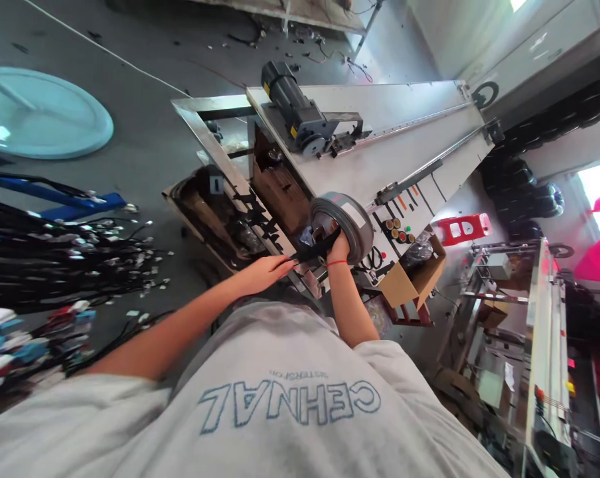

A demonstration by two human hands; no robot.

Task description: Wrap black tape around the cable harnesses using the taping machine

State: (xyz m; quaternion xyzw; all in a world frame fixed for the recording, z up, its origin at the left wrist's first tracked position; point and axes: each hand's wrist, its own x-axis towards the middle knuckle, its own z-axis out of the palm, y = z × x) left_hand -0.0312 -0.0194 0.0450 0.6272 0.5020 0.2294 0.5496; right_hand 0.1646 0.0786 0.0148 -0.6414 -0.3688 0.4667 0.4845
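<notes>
My right hand [338, 248], a red string round its wrist, is at the near side of a large grey roll [348, 222], its fingers closed round a black strip [316, 250]. To the left, my left hand [279, 267] has its fingers pressed together on the other end of the same strip. The roll stands at the near edge of a white machine table [379, 146]. A dark motor [293, 99] is mounted at the table's far left.
An open cardboard box [414, 275] stands right of the roll, near a red stool [462, 229]. Bundles of black cables [71, 252] lie at the left below a pale round table [46, 113]. Another metal frame [531, 332] stands at the right.
</notes>
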